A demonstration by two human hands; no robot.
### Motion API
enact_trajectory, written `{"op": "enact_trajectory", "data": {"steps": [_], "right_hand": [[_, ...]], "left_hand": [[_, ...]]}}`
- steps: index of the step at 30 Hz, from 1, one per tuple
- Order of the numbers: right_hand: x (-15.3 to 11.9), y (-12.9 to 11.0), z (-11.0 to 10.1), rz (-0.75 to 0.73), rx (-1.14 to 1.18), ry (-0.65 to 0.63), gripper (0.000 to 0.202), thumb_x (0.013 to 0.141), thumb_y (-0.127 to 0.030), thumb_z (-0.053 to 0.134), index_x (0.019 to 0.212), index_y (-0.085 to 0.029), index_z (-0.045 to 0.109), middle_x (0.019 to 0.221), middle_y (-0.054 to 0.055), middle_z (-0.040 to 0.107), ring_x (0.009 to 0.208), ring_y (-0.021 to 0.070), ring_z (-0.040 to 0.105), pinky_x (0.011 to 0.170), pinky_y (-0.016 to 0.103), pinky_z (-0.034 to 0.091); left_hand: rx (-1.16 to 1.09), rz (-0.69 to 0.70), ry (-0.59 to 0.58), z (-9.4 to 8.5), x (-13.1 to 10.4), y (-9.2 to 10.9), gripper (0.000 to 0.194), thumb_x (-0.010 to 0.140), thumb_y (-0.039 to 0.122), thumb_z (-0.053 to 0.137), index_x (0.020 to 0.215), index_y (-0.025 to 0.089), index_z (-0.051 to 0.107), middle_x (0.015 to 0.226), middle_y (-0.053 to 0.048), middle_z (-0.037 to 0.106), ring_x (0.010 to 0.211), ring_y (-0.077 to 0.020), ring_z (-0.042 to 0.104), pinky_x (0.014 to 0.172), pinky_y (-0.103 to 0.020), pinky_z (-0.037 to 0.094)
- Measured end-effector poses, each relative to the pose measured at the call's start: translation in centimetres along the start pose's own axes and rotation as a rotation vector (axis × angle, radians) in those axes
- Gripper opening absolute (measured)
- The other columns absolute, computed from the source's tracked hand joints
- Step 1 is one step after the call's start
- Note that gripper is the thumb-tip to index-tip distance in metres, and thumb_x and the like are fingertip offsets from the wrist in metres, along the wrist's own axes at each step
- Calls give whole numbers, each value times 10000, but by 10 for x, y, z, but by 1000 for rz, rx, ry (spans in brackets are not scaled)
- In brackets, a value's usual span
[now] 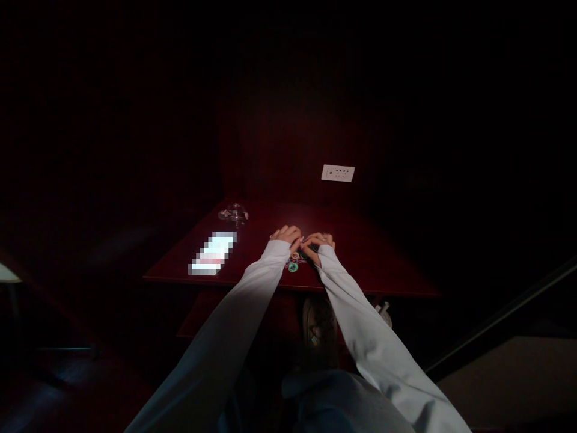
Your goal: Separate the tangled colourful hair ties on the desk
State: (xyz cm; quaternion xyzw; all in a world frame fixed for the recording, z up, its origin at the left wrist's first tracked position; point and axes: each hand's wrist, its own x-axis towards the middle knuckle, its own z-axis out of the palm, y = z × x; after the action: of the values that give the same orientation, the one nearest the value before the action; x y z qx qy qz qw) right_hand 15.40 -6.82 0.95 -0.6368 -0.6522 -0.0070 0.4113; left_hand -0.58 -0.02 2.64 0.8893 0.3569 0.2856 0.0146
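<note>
Several small coloured bands [293,267], green, yellow and purple, lie in a loose cluster on the dark red table [360,264]. Just beyond them, my left hand [287,235] bends its fingers inward, with thumb and fingertips close together. Facing it is my right hand [319,241], its fingers also curled and its fingertips nearly meeting those of my left hand. Whatever lies between the fingertips is too small and dark to make out. Both wrists are covered by light sleeves.
A bright, pixelated rectangle [213,253] lies on the table's left side. Behind it stands a clear glass-like container [237,213] with small items beside it. A white socket plate [338,173] is on the back panel. A shoe [319,322] shows below the table's front edge.
</note>
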Motion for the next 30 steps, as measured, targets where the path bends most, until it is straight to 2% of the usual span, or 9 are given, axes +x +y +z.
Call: {"op": "enact_trajectory", "data": {"steps": [5,10,15,20,25,30], "right_hand": [[5,5,-2,25,-42,91,378,986,-570,583,857,-315,831,1143,45,717,1131,280,455,990,423,293],[18,29,-17,298,-161,253,411,993,-557,554,925,-273,842,1157,91,668,1113,295,415,951,424,276],[22,53,-37,376,-360,196,414,1010,-508,515,975,-251,838,1201,111,642,1149,321,406,966,450,267],[25,63,-40,367,-498,118,361,999,-454,547,1030,-239,835,1254,121,638,1195,339,418,998,464,276],[28,69,-39,449,-325,166,356,946,-478,606,1123,-257,820,1302,118,631,1238,367,410,1032,499,287],[28,71,-41,585,-130,347,352,950,-443,515,1004,-240,797,1239,137,653,1232,388,442,1020,547,313]], "left_hand": [[-21,-83,93,3,-2,3,211,1072,288,478,1057,257,686,1247,-35,708,1131,-224,595,944,-340,440],[-26,-117,81,0,-2,1,204,1068,283,477,1058,262,680,1242,-29,718,1128,-227,597,939,-351,438],[-29,-114,67,-4,-4,-1,158,1047,262,516,1041,264,674,1209,-22,727,1122,-227,593,920,-350,430],[0,-138,75,-8,-6,5,153,1045,238,516,1039,255,668,1206,-20,726,1126,-225,589,939,-353,419],[0,-144,75,-9,-6,6,138,1034,241,531,1029,255,668,1198,-26,724,1129,-233,590,939,-362,421],[-26,-153,68,-8,-5,3,155,1033,247,519,1027,266,673,1196,-25,726,1133,-240,583,943,-370,420]]}}
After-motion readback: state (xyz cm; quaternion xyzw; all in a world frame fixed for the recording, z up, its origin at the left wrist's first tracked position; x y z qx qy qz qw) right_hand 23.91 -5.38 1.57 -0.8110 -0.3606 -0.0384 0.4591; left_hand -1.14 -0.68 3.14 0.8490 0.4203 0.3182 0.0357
